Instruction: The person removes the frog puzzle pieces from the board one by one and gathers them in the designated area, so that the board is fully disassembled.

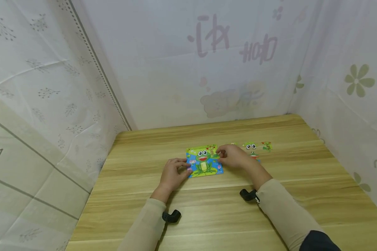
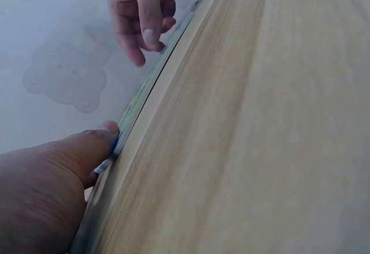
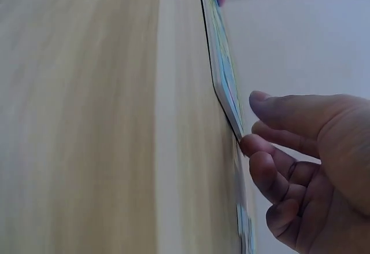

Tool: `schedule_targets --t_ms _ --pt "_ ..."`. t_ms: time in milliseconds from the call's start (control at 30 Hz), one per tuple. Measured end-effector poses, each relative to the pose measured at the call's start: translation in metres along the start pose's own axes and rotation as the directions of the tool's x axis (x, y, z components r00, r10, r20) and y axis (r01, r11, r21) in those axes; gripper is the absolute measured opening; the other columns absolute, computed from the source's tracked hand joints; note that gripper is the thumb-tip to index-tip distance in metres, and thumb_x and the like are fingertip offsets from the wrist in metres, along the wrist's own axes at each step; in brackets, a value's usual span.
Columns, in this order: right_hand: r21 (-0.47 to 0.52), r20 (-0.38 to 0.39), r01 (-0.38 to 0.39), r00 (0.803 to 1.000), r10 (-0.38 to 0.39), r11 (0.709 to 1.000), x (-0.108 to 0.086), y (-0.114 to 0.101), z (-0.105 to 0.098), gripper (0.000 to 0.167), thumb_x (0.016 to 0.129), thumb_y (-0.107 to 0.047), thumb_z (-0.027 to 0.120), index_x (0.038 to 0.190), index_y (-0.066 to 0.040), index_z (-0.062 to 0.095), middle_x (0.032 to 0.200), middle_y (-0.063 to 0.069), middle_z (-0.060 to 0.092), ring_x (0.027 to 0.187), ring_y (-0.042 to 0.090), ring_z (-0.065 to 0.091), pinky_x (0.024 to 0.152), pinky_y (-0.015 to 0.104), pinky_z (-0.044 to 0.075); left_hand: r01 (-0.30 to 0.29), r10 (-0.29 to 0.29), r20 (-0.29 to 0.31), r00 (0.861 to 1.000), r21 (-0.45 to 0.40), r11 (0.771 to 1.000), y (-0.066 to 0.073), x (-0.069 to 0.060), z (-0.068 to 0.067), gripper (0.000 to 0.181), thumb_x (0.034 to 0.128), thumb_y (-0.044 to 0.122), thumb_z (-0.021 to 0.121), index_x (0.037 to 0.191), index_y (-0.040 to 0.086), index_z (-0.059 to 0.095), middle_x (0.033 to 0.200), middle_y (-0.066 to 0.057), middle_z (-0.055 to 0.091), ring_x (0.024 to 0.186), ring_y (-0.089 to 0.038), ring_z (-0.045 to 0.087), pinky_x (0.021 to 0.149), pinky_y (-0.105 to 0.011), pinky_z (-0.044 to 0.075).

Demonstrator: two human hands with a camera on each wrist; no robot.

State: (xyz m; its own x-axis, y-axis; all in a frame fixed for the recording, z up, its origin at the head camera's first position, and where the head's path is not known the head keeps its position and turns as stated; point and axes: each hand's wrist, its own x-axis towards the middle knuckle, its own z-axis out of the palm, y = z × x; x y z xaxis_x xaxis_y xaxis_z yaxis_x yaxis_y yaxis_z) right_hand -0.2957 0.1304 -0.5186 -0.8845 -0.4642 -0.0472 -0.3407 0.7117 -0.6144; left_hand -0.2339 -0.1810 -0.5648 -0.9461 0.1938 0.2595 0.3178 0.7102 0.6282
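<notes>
A flat frog picture board [image 1: 204, 165], blue and yellow-green, lies on the wooden table. My left hand [image 1: 172, 174] holds its left edge, with the thumb at the lower left. In the left wrist view that thumb [image 2: 95, 147] presses on the board's rim. At the right edge is my right hand [image 1: 234, 157]. The right wrist view shows one fingertip touching the board's corner, while the thumb [image 3: 289, 108] stands apart from it and the other fingers are loosely bent.
Just right of my right hand lie flat picture pieces: one with frog eyes [image 1: 250, 146], one with a red mouth [image 1: 254, 156] partly hidden, and one with red flowers [image 1: 266, 145]. Patterned white cloth [image 1: 163, 69] hangs behind and beside the table [image 1: 207, 216].
</notes>
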Motion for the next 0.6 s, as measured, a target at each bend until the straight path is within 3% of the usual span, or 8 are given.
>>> schedule_targets --t_ms 300,600 --pt "-0.045 0.032 -0.009 0.999 0.01 0.999 0.01 -0.002 0.008 0.039 0.097 -0.022 0.079 0.132 -0.008 0.072 0.088 0.001 0.058 0.075 0.018 0.052 0.07 0.036 0.045 -0.001 0.001 -0.007 1.0 -0.001 1.0 0.0 0.0 0.001 0.022 0.09 0.035 0.086 0.109 0.023 0.083 0.134 0.007 0.068 0.129 -0.021 0.053 0.111 -0.046 0.045" --pt "0.026 0.007 -0.035 0.999 0.035 0.999 0.012 -0.002 0.012 0.034 0.092 -0.016 0.083 0.123 -0.01 0.069 0.093 0.003 0.058 0.083 0.02 0.055 0.078 0.039 0.049 0.012 -0.012 0.0 1.0 -0.005 1.0 0.0 0.001 0.0 0.021 0.0911 0.035 0.085 0.108 0.023 0.083 0.135 0.007 0.068 0.13 -0.02 0.053 0.112 -0.044 0.044"
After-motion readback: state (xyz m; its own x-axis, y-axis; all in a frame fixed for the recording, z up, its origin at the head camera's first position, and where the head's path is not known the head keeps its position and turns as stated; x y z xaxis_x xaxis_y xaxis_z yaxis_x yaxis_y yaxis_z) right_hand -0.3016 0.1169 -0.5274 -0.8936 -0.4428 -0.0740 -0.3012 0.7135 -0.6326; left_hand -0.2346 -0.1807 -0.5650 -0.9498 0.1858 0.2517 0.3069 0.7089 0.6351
